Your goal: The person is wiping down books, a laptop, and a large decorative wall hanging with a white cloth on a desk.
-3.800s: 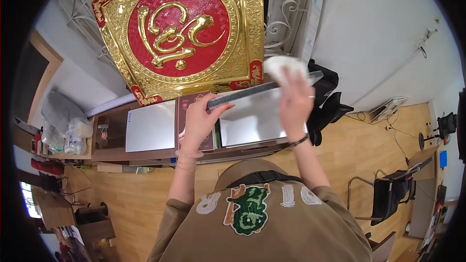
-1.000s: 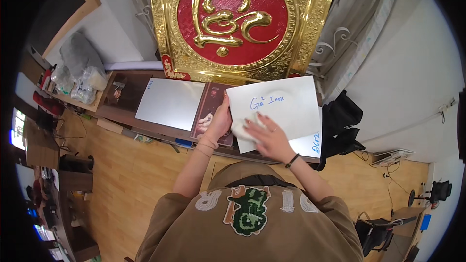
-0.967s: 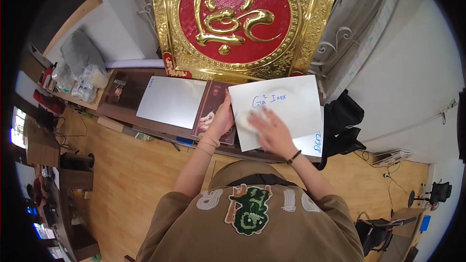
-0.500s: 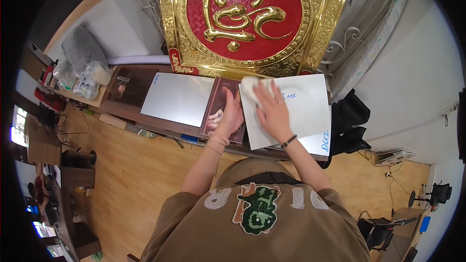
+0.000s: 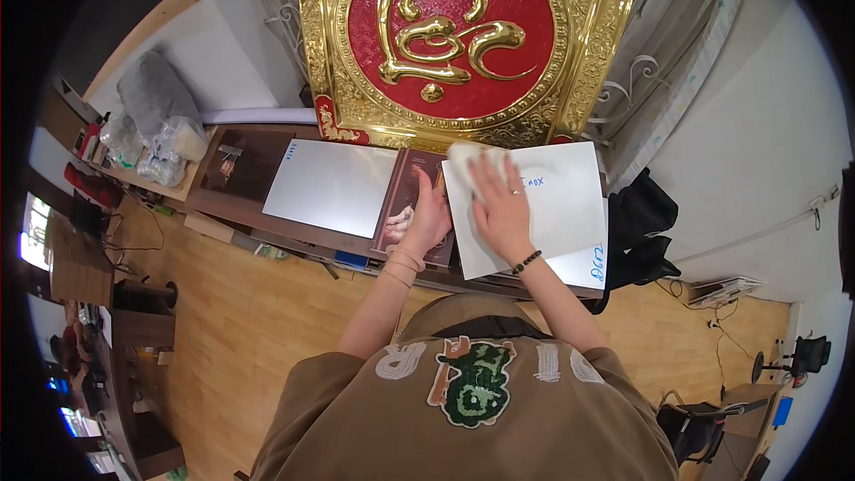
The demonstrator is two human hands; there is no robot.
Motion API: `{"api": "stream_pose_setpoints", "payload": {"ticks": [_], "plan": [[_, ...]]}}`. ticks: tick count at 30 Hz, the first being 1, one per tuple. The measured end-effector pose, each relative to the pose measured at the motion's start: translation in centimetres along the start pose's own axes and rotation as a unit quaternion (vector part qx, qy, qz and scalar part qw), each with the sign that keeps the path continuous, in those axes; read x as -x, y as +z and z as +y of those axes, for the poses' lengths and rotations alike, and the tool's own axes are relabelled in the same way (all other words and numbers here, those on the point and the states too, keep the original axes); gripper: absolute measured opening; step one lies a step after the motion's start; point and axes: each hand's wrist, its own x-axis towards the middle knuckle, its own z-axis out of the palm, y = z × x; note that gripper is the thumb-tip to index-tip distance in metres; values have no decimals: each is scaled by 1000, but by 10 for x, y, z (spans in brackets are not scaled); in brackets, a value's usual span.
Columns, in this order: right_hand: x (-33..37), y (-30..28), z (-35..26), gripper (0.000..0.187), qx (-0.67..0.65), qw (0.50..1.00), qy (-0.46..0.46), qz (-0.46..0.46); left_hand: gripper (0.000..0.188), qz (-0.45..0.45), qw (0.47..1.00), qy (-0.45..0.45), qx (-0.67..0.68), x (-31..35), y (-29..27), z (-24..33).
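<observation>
My right hand [image 5: 500, 218] lies with its fingers spread over a bunched white cloth [image 5: 465, 158], holding it down on a white rectangular sheet [image 5: 561, 214] with blue handwriting. Beside the sheet's left edge is my left hand [image 5: 429, 221], thumb raised and apart from the fingers. Its palm faces that edge; whether it touches the sheet I cannot tell. Under and left of this hand lies a dark maroon printed panel [image 5: 399, 205]. A second pale, shiny sheet [image 5: 334, 187] rests farther left. Another sheet [image 5: 579, 265] with blue writing shows from beneath the right-hand one.
A large gold-framed red plaque [image 5: 454, 44] with raised gold lettering stands behind the sheets. The brown cabinet top [image 5: 200, 200] carries them all. Clear plastic bags [image 5: 160, 147] sit at the far left. A black bag [image 5: 643, 218] hangs at the right end.
The whole view has shifted slightly, so the plaque and cabinet sit a little lower. Both hands and the cloth keep nearly the same places on the sheets.
</observation>
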Motion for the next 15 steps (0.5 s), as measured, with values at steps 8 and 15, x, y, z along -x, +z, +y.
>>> {"api": "stream_pose_setpoints", "payload": {"ticks": [8,15], "plan": [[37,-24,55,59,21,989,124,71,93,1,1000,-3,-25,2,1,2],[72,-30,22,65,-43,992,-63,-98,90,22,999,-4,-36,0,1,4]]}}
